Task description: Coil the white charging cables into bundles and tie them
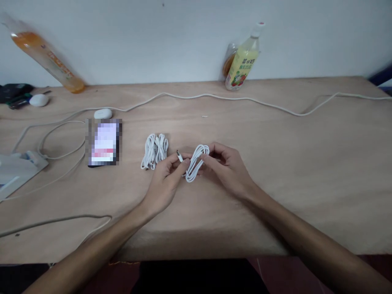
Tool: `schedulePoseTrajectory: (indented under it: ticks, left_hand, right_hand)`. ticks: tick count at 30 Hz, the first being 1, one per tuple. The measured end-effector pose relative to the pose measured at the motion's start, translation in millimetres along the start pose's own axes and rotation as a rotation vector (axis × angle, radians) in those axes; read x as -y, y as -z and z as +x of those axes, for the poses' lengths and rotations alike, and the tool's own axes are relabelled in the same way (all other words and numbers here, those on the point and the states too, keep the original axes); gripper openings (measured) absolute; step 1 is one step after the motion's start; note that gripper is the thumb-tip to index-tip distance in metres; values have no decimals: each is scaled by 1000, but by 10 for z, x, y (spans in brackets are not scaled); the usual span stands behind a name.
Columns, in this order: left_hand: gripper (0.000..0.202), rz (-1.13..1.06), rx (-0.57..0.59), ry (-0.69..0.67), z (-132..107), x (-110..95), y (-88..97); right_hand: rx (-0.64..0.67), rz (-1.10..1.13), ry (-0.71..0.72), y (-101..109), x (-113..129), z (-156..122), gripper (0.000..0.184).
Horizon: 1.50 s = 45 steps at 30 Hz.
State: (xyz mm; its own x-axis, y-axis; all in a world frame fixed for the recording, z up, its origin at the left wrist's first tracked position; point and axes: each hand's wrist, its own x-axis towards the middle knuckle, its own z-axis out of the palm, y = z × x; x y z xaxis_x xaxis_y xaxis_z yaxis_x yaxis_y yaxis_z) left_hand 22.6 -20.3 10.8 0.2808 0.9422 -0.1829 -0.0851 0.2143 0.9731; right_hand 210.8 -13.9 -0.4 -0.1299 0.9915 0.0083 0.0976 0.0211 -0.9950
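Observation:
A white USB cable [196, 163], coiled into an oblong loop, is held between my two hands just over the wooden table. My left hand [168, 177] pinches it near one end, and a plug [179, 155] with a metal tip sticks up past the thumb. On the other side of the coil, my right hand [228, 167] grips the loops between thumb and fingers. Left of the coil, just beyond my left hand, lies a pile of bundled white cables [154, 149]. Some of my fingertips are hidden behind the coil.
A phone [105, 143] with a lit, blurred screen and a white case [103, 114] lie to the left. A long white cord [214, 96] crosses the table [306, 163]. Bottles [243, 61] stand by the wall. A power strip [18, 171] sits at far left.

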Motion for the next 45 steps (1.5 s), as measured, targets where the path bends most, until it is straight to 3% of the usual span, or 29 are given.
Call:
schedulePoseTrajectory:
  ticks: [14, 22, 32, 37, 45]
  left_hand:
    - [22, 130, -74, -130, -35, -40, -19]
    - [17, 155, -31, -119, -54, -98, -18]
    - [18, 57, -86, -55, -41, -103, 1]
    - [17, -17, -167, -43, -34, -59, 16]
    - [18, -29, -142, -52, -26, -28, 18]
  right_hand:
    - [-76, -70, -14, -17, 58, 2, 20]
    - [-155, -53, -50, -18, 12, 7, 25]
    - [-141, -33, -16, -2, 25, 28, 23]
    - [-118, 35, -66, -8, 48, 28, 19]
    - [-34, 236, -177, 11, 64, 23, 22]
